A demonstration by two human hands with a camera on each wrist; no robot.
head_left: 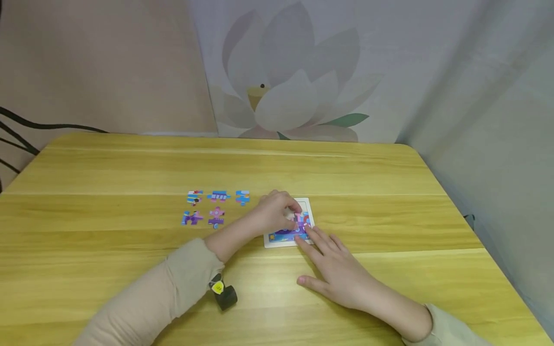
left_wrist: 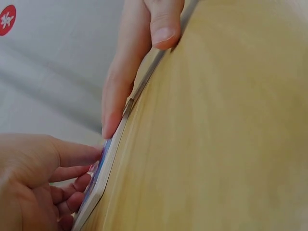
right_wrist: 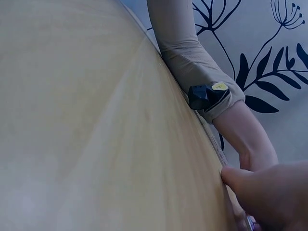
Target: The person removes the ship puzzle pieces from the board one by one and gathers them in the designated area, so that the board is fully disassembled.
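Yellow wood grain runs across the bench (head_left: 389,192), and toward its left half, well in from the far edge, you have five loose puzzle pieces (head_left: 212,208) laid out in two short rows, three behind and two in front, none touching another. Just to their right your left hand (head_left: 277,213) reaches in from the near-left corner, the beige sleeve (head_left: 164,293) lying on the wood with a small black wrist camera (head_left: 224,293) strapped at the cuff. That hand's fingers are curled over the far-left part of the white puzzle tray (head_left: 305,204), pinching or pressing a pink and blue piece there; you cannot tell from the head view whether the piece is lifted or seated. The left wrist view shows those fingers bent against the tray's thin edge (left_wrist: 103,187). The tray sits flat near the middle of the bench, partly filled with purple and blue picture along its near side. Your right hand (head_left: 335,271) comes in from the near-right corner, palm down on the wood, fingers straight and spread, the fingertips (head_left: 309,236) resting on the tray's near-right corner, holding nothing.
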